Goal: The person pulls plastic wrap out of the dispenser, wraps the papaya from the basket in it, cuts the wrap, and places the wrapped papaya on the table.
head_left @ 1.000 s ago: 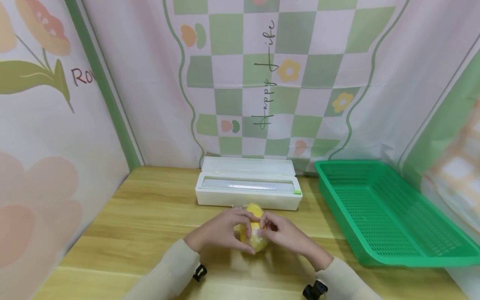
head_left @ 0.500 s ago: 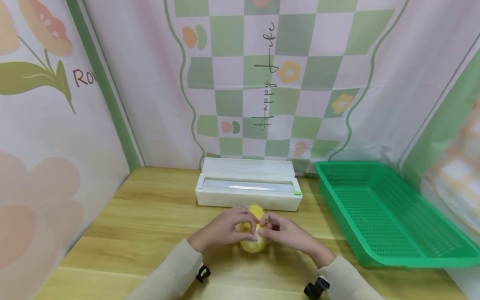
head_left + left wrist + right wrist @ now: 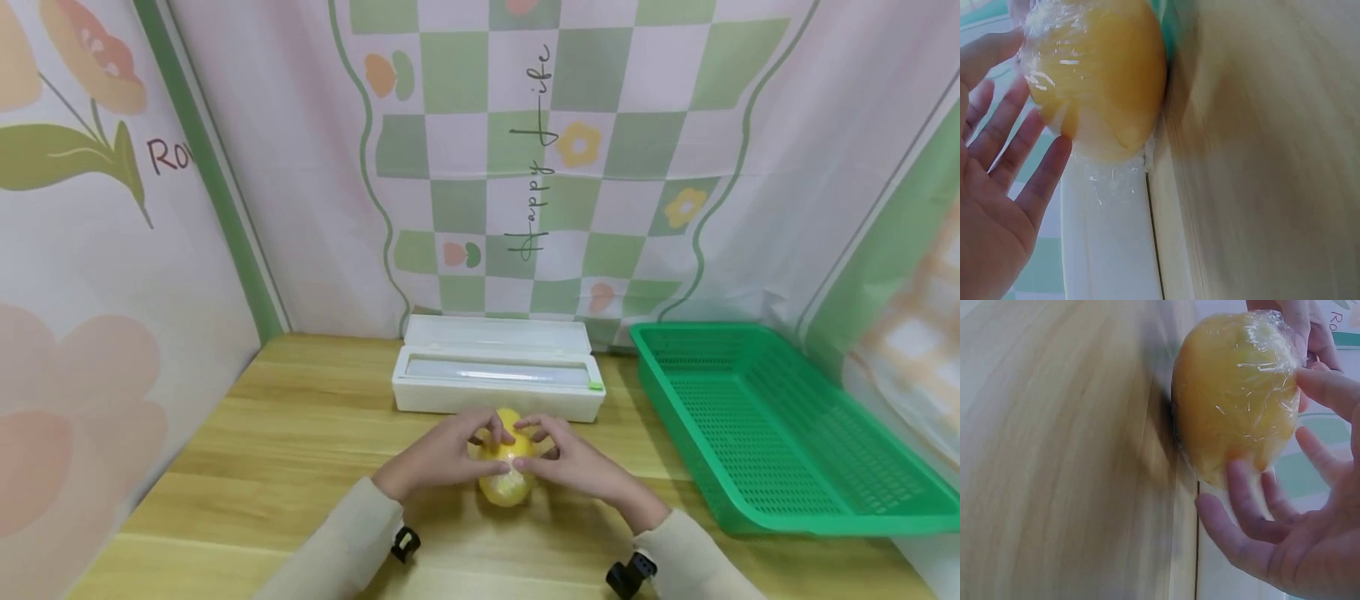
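Note:
A yellow fruit [image 3: 504, 490] wrapped in clear cling film stands on the wooden table, just in front of a white box. My left hand [image 3: 452, 454] is at its left side, thumb tip on the film and fingers spread, fairly straight, against the fruit in the left wrist view. From the other side my right hand [image 3: 573, 468] reaches in, its thumb on the film near the left thumb and its loosely bent fingers around the far end. Crinkled film [image 3: 1266, 344] gathers at the thumbs. A loose edge of film [image 3: 1107, 178] sticks out at the fruit's end.
Behind the fruit lies the long white cling film box [image 3: 495, 400], its lid [image 3: 495, 335] raised and a roll inside. A green slider [image 3: 595, 385] sits at its right end. A green plastic basket [image 3: 678, 433] stands at the right. Printed curtains [image 3: 517, 192] enclose the table.
The fingers have loosened from a pinch near the fruit's top and spread apart; both thumbs now rest on the film. The fruit has turned a little. Box and basket stay put.

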Demonstrator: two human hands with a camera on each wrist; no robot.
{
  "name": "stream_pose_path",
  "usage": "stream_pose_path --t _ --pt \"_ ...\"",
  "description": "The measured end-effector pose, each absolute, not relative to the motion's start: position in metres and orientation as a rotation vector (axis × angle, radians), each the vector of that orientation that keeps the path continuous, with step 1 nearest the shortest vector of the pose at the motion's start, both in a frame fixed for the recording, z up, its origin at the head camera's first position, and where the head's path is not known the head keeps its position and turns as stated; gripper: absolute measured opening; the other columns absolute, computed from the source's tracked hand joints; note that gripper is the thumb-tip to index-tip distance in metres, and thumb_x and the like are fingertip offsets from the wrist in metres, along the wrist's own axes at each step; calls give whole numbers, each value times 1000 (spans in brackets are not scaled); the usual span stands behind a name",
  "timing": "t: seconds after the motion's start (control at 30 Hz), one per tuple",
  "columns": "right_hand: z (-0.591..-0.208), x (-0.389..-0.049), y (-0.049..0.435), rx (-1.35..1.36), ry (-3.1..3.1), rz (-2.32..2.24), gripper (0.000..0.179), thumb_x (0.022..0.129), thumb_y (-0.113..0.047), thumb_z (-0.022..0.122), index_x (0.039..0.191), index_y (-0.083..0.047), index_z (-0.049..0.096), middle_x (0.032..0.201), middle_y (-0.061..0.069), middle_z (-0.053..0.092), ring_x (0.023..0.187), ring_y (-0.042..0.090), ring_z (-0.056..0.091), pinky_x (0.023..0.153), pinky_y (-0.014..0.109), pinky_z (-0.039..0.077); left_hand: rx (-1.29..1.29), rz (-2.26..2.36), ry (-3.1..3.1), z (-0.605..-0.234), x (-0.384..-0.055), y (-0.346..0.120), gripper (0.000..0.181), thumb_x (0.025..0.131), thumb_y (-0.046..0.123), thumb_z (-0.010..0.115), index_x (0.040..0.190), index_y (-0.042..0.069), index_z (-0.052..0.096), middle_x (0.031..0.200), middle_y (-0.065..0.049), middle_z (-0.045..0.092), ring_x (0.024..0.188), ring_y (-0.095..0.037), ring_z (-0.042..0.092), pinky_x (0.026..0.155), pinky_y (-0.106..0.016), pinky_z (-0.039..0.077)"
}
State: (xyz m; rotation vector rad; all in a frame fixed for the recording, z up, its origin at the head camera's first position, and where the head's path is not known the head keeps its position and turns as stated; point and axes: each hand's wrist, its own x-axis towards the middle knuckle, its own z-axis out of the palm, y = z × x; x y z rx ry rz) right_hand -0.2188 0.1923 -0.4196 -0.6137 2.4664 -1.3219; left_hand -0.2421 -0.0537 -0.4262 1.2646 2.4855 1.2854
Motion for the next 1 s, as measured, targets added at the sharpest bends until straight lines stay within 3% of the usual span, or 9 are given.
stream_pose_path --t 0.1,0.2,0.3,0.5,0.67,0.8,1.0 --pt "-419 -218 191 -638 2451 -1323 53 98 -37 66 143 -17 47 147 26 36 123 46 50 91 58 52 1223 1317 2464 -427 -243 -55 31 90 33 77 97 16 52 117 11 66 118 -11 57 102 -32 47" --pt "-418 -217 190 -615 2370 -1360 55 100 -37 63 146 -17 42 155 31 28 117 44 57 86 55 56 1227 1319 2459 -429 -244 -55 32 90 35 77 96 16 51 118 12 67 119 -11 57 103 -33 47" --pt "-418 -217 188 -553 2295 -1410 59 99 -37 65 147 -17 38 154 35 23 100 34 66 76 45 60 1254 1312 2454 -429 -244 -56 32 88 34 78 96 17 52 119 13 67 118 -9 57 103 -31 47" --pt "-421 -216 187 -551 2266 -1455 61 94 -33 71 143 -16 38 151 35 28 110 38 62 76 45 60 1263 1316 2413 -431 -244 -62 26 90 29 77 100 18 56 122 11 64 116 -11 57 98 -28 50" --pt "-425 -214 184 -572 2299 -1480 60 93 -29 74 141 -15 41 153 35 26 104 36 66 77 43 60 1036 1359 2499 -439 -248 -70 18 98 34 65 103 17 61 110 5 61 104 -13 58 89 -30 53" --pt "-427 -208 180 -660 2401 -1448 60 89 -26 78 138 -13 46 150 32 31 94 31 68 76 35 60 857 1252 2547 -446 -253 -72 35 104 47 50 116 18 65 106 8 63 98 -10 59 86 -32 53" --pt "-425 -198 174 -731 2493 -1391 62 85 -30 82 135 -15 50 146 27 35 104 30 63 80 28 58 807 1148 2497 -446 -257 -64 51 103 60 37 124 23 65 109 8 65 100 -12 60 91 -38 51"
